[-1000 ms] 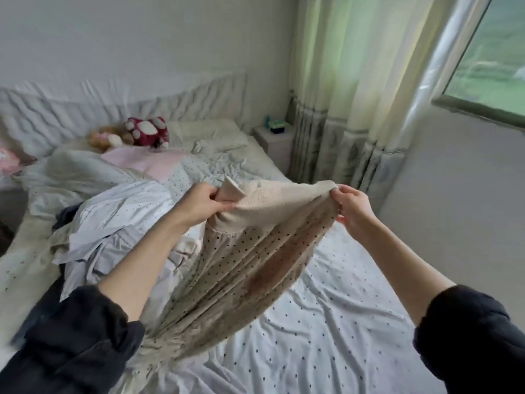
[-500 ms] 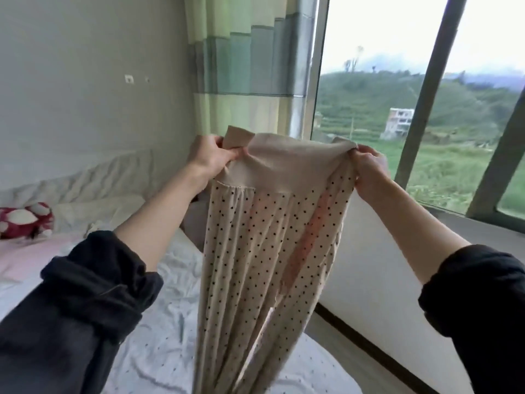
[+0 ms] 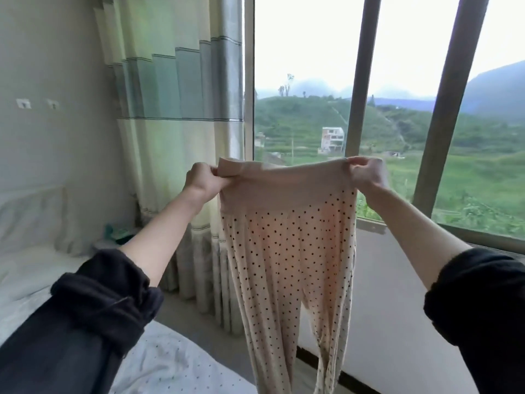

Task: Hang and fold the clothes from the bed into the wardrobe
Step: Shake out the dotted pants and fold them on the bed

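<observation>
The left hand (image 3: 203,180) and right hand (image 3: 366,173) each pinch one end of the plain waistband of the polka-dot trousers (image 3: 287,251), fingers clenched on the fabric. Held up and stretched taut in front of the window (image 3: 312,81), the trousers hang free with both legs dropping straight, likely so gravity smooths them and lines up the legs for folding. They hang off the bed (image 3: 170,365), beside the curtain (image 3: 176,109). No wardrobe is in view.
</observation>
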Demonstrator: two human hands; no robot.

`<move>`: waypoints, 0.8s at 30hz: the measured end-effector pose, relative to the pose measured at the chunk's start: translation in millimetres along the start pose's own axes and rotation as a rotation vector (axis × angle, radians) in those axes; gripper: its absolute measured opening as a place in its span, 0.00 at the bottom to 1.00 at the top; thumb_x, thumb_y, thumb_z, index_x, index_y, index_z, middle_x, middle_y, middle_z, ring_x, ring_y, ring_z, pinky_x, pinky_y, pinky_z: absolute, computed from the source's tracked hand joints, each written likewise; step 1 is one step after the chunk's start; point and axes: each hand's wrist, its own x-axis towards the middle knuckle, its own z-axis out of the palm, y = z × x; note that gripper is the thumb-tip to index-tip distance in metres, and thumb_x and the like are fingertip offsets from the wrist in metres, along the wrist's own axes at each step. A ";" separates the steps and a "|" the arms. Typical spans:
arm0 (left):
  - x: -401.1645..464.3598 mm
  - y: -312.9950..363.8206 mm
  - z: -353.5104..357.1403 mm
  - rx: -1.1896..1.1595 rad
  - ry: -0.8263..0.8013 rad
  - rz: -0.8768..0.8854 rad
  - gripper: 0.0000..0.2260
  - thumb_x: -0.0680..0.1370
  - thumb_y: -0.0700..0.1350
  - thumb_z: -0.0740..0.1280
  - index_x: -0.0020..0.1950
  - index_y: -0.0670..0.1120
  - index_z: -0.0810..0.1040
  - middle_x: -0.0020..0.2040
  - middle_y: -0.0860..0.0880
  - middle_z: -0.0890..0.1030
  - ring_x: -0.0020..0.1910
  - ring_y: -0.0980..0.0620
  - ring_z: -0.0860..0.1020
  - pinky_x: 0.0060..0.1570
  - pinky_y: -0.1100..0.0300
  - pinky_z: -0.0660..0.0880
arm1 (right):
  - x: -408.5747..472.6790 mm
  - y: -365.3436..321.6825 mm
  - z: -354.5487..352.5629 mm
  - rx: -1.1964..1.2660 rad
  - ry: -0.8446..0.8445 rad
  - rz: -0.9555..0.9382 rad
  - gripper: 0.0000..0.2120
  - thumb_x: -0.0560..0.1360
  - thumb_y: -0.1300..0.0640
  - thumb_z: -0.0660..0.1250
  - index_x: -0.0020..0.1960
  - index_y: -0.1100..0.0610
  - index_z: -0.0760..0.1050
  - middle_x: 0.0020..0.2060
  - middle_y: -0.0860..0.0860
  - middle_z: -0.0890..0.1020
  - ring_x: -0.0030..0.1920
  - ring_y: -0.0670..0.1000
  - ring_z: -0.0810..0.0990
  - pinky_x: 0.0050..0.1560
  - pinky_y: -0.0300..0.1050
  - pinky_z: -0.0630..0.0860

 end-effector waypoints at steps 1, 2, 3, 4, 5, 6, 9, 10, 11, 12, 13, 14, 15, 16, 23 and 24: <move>4.4 -4.6 6.6 0.019 -0.012 -0.020 0.09 0.71 0.47 0.74 0.45 0.44 0.79 0.39 0.49 0.77 0.39 0.51 0.73 0.40 0.61 0.68 | 4.6 9.8 2.9 -0.045 -0.026 0.009 0.14 0.76 0.66 0.60 0.59 0.60 0.79 0.55 0.57 0.81 0.47 0.50 0.76 0.48 0.40 0.77; 19.1 -7.9 25.0 0.024 -0.019 -0.039 0.09 0.71 0.47 0.74 0.44 0.44 0.78 0.35 0.50 0.75 0.35 0.52 0.72 0.36 0.62 0.67 | 20.0 25.0 8.1 -0.086 -0.032 0.027 0.15 0.76 0.66 0.59 0.58 0.60 0.80 0.54 0.58 0.81 0.48 0.51 0.77 0.49 0.41 0.77; 28.6 -12.0 35.5 0.034 -0.017 -0.061 0.09 0.71 0.47 0.74 0.43 0.44 0.78 0.32 0.50 0.74 0.32 0.53 0.71 0.32 0.63 0.68 | 29.1 34.7 12.3 -0.122 -0.033 0.037 0.16 0.75 0.66 0.59 0.57 0.59 0.80 0.54 0.58 0.81 0.50 0.53 0.78 0.53 0.43 0.77; 37.0 -15.4 47.1 0.036 -0.019 -0.089 0.08 0.71 0.46 0.74 0.43 0.43 0.78 0.31 0.50 0.75 0.30 0.53 0.73 0.30 0.64 0.69 | 37.8 45.1 18.3 -0.154 -0.035 0.053 0.16 0.74 0.66 0.59 0.56 0.58 0.81 0.54 0.58 0.82 0.52 0.55 0.79 0.57 0.47 0.76; 45.9 -19.2 58.8 0.029 -0.015 -0.115 0.07 0.72 0.45 0.73 0.43 0.43 0.79 0.30 0.49 0.76 0.30 0.53 0.74 0.30 0.64 0.72 | 46.8 54.5 24.0 -0.180 -0.032 0.071 0.16 0.73 0.65 0.59 0.54 0.56 0.82 0.53 0.58 0.82 0.53 0.57 0.79 0.58 0.50 0.76; 59.5 -23.6 77.9 0.019 -0.004 -0.144 0.06 0.72 0.43 0.73 0.43 0.43 0.79 0.31 0.49 0.77 0.29 0.52 0.76 0.32 0.63 0.76 | 62.2 69.2 31.7 -0.199 -0.027 0.095 0.16 0.73 0.64 0.60 0.54 0.56 0.82 0.52 0.59 0.82 0.53 0.58 0.80 0.58 0.52 0.77; 97.1 -35.7 124.9 -0.050 0.024 -0.238 0.06 0.72 0.39 0.73 0.39 0.45 0.77 0.34 0.47 0.79 0.31 0.47 0.80 0.42 0.55 0.81 | 104.9 105.9 53.4 -0.190 -0.055 0.170 0.15 0.72 0.65 0.60 0.51 0.56 0.83 0.49 0.60 0.83 0.47 0.62 0.82 0.51 0.55 0.80; 105.5 -39.0 136.0 -0.073 0.029 -0.267 0.05 0.72 0.38 0.73 0.39 0.44 0.77 0.37 0.45 0.80 0.34 0.45 0.81 0.44 0.54 0.81 | 115.2 116.4 59.2 -0.169 -0.062 0.197 0.15 0.72 0.66 0.60 0.49 0.57 0.83 0.49 0.60 0.82 0.46 0.63 0.82 0.51 0.56 0.80; 119.5 -42.3 151.3 -0.098 0.036 -0.292 0.06 0.72 0.37 0.72 0.39 0.44 0.77 0.40 0.44 0.81 0.36 0.44 0.81 0.46 0.53 0.80 | 131.1 128.8 65.8 -0.141 -0.064 0.237 0.15 0.72 0.67 0.59 0.48 0.58 0.83 0.49 0.61 0.82 0.47 0.63 0.81 0.51 0.57 0.80; 136.5 -44.7 168.7 -0.126 0.050 -0.314 0.07 0.72 0.35 0.71 0.38 0.44 0.77 0.42 0.43 0.81 0.39 0.43 0.81 0.47 0.53 0.80 | 149.9 142.2 73.9 -0.093 -0.051 0.282 0.14 0.72 0.68 0.58 0.46 0.59 0.82 0.48 0.61 0.81 0.47 0.64 0.81 0.52 0.57 0.79; 151.9 -48.1 184.0 -0.173 0.067 -0.326 0.07 0.72 0.34 0.71 0.38 0.44 0.77 0.44 0.42 0.81 0.41 0.43 0.82 0.46 0.54 0.80 | 164.5 151.8 81.6 -0.044 -0.046 0.314 0.13 0.72 0.69 0.57 0.45 0.59 0.80 0.47 0.61 0.81 0.48 0.64 0.81 0.52 0.58 0.79; 162.5 -50.8 195.9 -0.239 0.082 -0.340 0.06 0.72 0.33 0.70 0.39 0.43 0.77 0.46 0.41 0.81 0.43 0.43 0.82 0.45 0.55 0.80 | 175.2 159.4 88.7 0.013 -0.045 0.326 0.13 0.72 0.70 0.56 0.44 0.59 0.77 0.46 0.60 0.80 0.49 0.64 0.80 0.53 0.58 0.78; 174.4 -51.6 207.9 -0.312 0.102 -0.343 0.05 0.72 0.32 0.70 0.42 0.41 0.78 0.48 0.40 0.81 0.44 0.43 0.81 0.44 0.55 0.81 | 186.9 165.4 94.5 0.072 -0.034 0.325 0.12 0.72 0.70 0.55 0.45 0.59 0.76 0.44 0.58 0.79 0.50 0.63 0.80 0.54 0.58 0.78; 189.0 -50.4 221.1 -0.385 0.112 -0.340 0.05 0.72 0.31 0.69 0.44 0.40 0.78 0.49 0.40 0.81 0.44 0.43 0.81 0.42 0.56 0.81 | 201.4 171.2 98.3 0.141 -0.010 0.315 0.12 0.73 0.70 0.55 0.46 0.58 0.74 0.43 0.57 0.78 0.51 0.62 0.79 0.54 0.58 0.78; 238.3 -5.0 217.2 -0.746 0.089 -0.143 0.12 0.73 0.27 0.64 0.53 0.39 0.76 0.43 0.43 0.79 0.42 0.45 0.79 0.49 0.54 0.80 | 249.7 134.8 87.0 0.381 0.146 0.063 0.09 0.78 0.66 0.55 0.49 0.57 0.73 0.44 0.53 0.77 0.51 0.55 0.78 0.57 0.55 0.76; 240.3 4.3 212.6 -0.807 0.085 -0.109 0.12 0.74 0.27 0.63 0.54 0.38 0.76 0.40 0.44 0.79 0.38 0.48 0.79 0.45 0.57 0.80 | 252.8 125.6 84.3 0.421 0.158 0.028 0.10 0.78 0.65 0.54 0.46 0.56 0.72 0.42 0.52 0.77 0.50 0.54 0.77 0.57 0.56 0.76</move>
